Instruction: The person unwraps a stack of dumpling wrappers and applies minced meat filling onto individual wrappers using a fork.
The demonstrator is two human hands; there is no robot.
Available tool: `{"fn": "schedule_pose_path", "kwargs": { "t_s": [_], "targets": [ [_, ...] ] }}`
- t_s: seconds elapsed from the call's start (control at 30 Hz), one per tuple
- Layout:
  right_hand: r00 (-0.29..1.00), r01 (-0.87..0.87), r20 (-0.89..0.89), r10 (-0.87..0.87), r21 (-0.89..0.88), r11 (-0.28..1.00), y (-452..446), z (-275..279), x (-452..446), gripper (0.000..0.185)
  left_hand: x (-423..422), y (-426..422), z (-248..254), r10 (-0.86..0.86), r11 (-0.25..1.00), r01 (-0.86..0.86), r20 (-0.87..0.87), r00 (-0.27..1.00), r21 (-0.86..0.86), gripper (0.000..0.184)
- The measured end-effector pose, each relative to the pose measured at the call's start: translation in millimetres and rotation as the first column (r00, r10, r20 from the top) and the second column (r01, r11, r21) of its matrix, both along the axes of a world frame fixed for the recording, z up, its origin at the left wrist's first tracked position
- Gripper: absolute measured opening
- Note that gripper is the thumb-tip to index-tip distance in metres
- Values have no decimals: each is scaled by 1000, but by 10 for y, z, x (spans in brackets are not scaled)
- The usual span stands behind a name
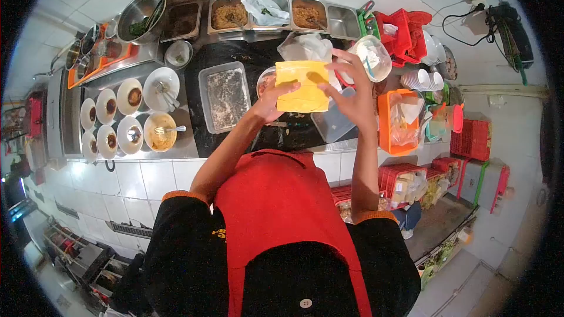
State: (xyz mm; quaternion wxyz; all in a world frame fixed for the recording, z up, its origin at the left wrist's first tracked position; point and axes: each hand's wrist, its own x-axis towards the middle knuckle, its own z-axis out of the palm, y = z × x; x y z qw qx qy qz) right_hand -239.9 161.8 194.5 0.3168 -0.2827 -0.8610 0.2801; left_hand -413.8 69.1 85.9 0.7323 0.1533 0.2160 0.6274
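My left hand grips a yellow square sheet, seemingly a stack of wonton wrappers, with the thumb lying over its front. At the sheet's right edge is my right hand, its fingers spread and its thumb tip overlapping the yellow surface. Partly hidden behind my left hand sits a bowl of reddish filling. To the left lies a grey tray dusted with white powder. Below my right hand rests a clear plastic container.
Steel pans of food line the wall. Several white bowls with dark sauce stand at left. An orange basket, paper cups and a tub of white contents are at right. Red crates sit lower right.
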Motion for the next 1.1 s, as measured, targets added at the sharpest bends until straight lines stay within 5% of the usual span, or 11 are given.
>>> {"fn": "schedule_pose_path", "kwargs": {
  "t_s": [0.07,0.2,0.37,0.5,0.6,0.8,0.9,0.97,1.1],
  "targets": [
    [996,-62,76,52,142,988,-119,58,-23,33,2,-72,39,20,999,-20,-5,1000,25,50],
    [993,-84,90,79,62,994,-164,-116,7,28,42,-194,1,-11,997,11,-5,1000,73,52],
    [995,-99,26,95,256,962,-163,-307,64,16,91,-263,-55,-56,996,60,-51,997,66,56],
    [1000,-23,0,23,205,979,-147,-454,108,15,146,-243,-57,-62,998,62,-34,997,10,55],
    [995,48,-84,-48,7,999,-108,-480,135,16,137,-237,-73,-102,993,97,-78,992,-63,55],
    [991,-130,-13,131,77,989,-130,-514,170,13,136,-188,-126,-170,984,167,-62,983,-54,57],
    [997,-56,-50,59,64,996,-128,-603,169,10,148,-173,-105,-214,976,206,-115,970,-76,58],
    [974,119,-160,-163,-257,959,-154,-606,155,8,156,-177,-107,-235,969,221,-134,963,-111,59],
    [872,283,-284,-400,-375,883,0,-919,446,17,110,-190,-154,-251,965,233,-171,953,-117,63]
  ]
}}
